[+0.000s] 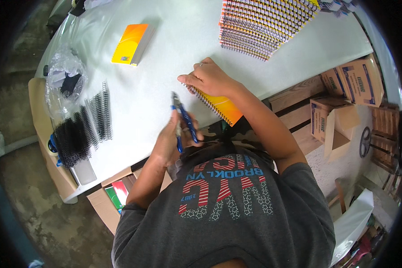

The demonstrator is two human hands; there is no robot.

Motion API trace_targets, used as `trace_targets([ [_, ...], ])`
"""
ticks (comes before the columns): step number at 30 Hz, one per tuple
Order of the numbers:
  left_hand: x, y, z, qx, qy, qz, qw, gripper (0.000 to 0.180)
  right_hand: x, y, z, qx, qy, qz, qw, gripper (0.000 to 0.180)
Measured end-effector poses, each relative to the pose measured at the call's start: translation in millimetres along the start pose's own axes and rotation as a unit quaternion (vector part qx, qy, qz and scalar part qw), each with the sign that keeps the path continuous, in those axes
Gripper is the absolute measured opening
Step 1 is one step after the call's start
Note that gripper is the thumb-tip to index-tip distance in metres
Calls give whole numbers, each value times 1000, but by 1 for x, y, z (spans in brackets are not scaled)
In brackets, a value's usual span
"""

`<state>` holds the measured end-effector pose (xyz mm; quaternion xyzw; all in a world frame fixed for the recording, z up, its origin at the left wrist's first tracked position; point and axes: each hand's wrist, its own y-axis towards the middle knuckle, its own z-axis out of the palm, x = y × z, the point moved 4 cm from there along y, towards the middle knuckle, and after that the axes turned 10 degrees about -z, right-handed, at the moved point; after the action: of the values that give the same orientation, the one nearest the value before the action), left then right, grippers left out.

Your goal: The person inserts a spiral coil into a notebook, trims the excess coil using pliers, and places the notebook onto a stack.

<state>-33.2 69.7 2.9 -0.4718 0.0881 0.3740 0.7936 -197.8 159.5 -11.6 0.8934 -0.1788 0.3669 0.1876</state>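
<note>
Just left of the yellow notebook (pixel 228 106), left hand (pixel 166 137)'s loosely wrapped round blue pliers (pixel 189 123), right hand (pixel 210 78)'s curled onto the notebook's far end.

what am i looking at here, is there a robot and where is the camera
No robot: these are a person's own bare hands. The single picture comes from a wide fisheye camera on their head, looking down, so straight edges bend near the rim.

The left hand holds blue-handled pliers; the right hand grips a yellow spiral notebook at its top end.

On the white table lie a fanned pile of spiral-bound books, a yellow-orange book, loose binding coils and a clear plastic bag.
</note>
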Motion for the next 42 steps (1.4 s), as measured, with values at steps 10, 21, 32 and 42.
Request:
trace_targets([
  [10, 0, 13, 22, 137, -87, -104, 981, 59, -4, -4, 4, -21, -7, -12, 1000, 57],
  [21, -4, 13, 18, 74, -46, -107, 990, 55, -1, -6, 2, -35, -2, -36, 999, 61],
  [32, -57, -8, 23, -316, 752, 54, 576, 42, 1, -7, 0, -50, 24, -27, 998, 56],
  [42, -83, 18, 14, -229, 619, 323, 678, 56, -5, -4, -1, -57, 94, -13, 994, 44],
])
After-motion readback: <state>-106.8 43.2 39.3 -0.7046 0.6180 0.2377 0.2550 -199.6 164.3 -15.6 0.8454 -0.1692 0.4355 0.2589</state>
